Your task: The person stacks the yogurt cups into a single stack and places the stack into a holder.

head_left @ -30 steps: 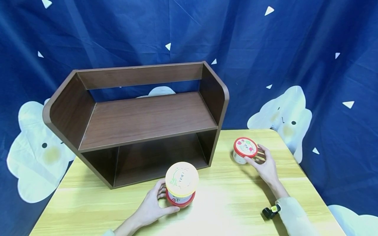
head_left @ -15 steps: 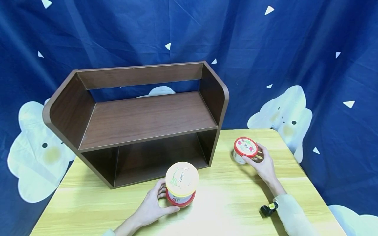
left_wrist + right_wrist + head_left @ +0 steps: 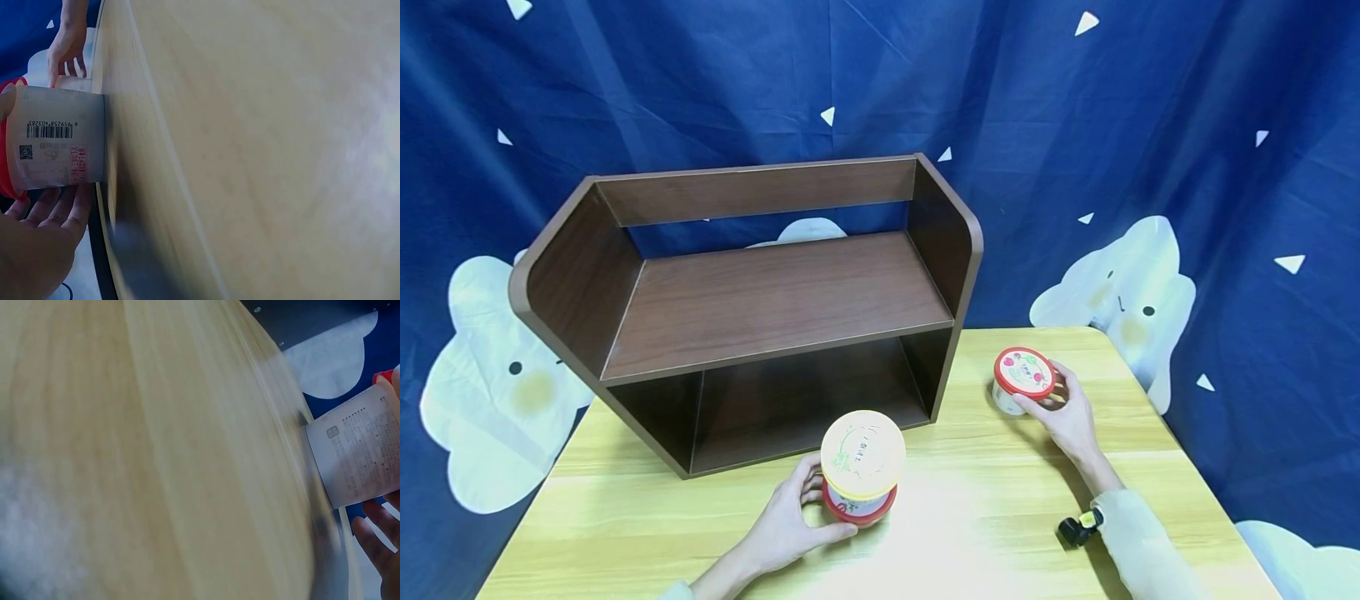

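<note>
Two tubs stand stacked near the table's front: a yellow-lidded tub point(image 3: 862, 454) on top of a red-lidded tub point(image 3: 861, 514). My left hand point(image 3: 786, 525) holds the lower tub from the left; the left wrist view shows its white side wall point(image 3: 59, 137) with a barcode, thumb above and fingers below. Another red-lidded tub point(image 3: 1024, 374) with a fruit-patterned lid stands at the table's right side. My right hand point(image 3: 1072, 421) grips that tub from its right side. The right wrist view shows printed text on its pale side point(image 3: 356, 447), with fingers point(image 3: 378, 547) beside it.
A dark brown two-tier shelf point(image 3: 782, 300) stands behind the stacked tubs, on the left of the light wooden table point(image 3: 1000, 508). A blue curtain point(image 3: 1030, 100) with white clouds hangs behind. A small black device point(image 3: 1077, 531) sits by my right sleeve.
My right wrist and forearm have shifted slightly left, while the hand stays at the red-lidded tub. My left hand and the stacked tubs have not visibly moved.
</note>
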A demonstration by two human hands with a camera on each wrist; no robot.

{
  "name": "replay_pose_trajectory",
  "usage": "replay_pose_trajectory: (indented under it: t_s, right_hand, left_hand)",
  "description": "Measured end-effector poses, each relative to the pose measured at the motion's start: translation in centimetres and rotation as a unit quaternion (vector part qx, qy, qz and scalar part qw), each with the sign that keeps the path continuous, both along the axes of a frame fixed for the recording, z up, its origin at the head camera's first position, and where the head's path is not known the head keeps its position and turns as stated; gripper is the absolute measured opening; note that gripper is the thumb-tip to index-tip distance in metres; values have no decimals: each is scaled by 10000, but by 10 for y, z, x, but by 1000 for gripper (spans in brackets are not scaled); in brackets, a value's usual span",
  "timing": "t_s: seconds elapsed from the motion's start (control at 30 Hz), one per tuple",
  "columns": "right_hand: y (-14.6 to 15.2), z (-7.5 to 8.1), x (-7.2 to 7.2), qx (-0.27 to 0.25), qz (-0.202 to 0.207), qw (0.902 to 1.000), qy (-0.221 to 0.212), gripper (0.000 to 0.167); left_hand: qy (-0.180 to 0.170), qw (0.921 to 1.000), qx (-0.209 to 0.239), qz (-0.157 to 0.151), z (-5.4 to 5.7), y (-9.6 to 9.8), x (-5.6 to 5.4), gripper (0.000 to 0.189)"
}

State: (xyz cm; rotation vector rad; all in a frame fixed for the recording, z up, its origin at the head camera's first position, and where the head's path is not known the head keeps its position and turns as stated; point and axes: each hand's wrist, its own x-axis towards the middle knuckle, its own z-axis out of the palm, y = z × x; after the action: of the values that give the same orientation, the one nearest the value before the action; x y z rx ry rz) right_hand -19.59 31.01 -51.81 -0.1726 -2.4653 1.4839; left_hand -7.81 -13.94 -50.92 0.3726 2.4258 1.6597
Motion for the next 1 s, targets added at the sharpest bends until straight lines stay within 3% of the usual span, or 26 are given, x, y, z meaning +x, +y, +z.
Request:
replay_pose_trajectory:
  t_s: [1.0]
  right_hand:
    - [4, -3, -1, 191, 48, 9997, 140, 86]
  left_hand:
    - [-54, 10000, -28, -17, 0, 0, 0, 89]
